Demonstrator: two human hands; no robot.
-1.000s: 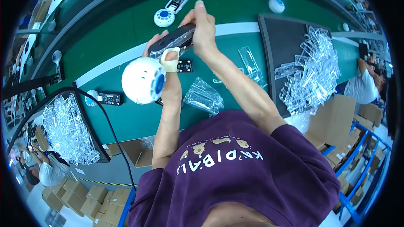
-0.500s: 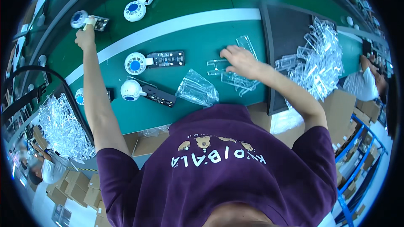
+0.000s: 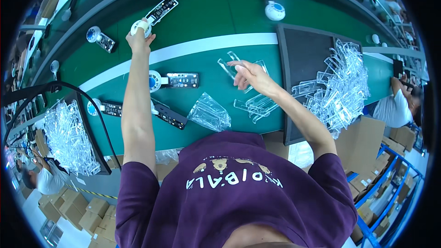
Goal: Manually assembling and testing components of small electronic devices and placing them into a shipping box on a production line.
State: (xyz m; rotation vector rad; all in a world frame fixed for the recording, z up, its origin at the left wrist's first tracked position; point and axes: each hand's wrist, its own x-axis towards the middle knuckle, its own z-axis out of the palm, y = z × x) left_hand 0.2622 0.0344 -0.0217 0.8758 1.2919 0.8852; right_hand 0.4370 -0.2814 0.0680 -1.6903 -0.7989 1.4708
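My left hand (image 3: 141,40) is at the far side of the bench, its fingers closed around the round head of a white device (image 3: 141,26) with an exposed circuit-board handle (image 3: 163,9). My right hand (image 3: 251,76) pinches a clear plastic frame (image 3: 225,68), tilted above the green mat. More clear frames (image 3: 259,105) lie below that hand. Between my arms are a second white device (image 3: 174,80) with its board facing up, a dark-handled one (image 3: 170,115) partly hidden by my left forearm, and a clear plastic bag (image 3: 210,111).
A black tray (image 3: 303,41) heaped with clear frames (image 3: 340,87) stands on the right; another heap (image 3: 69,140) sits in a tray at left. More devices lie at far left (image 3: 101,39), near left (image 3: 108,107) and far right (image 3: 274,11). A black cable (image 3: 98,105) arches at left.
My left hand has let go of the far-left device and moved right onto another one. My right hand has lifted a clear frame off the mat. The whole view has shifted slightly.
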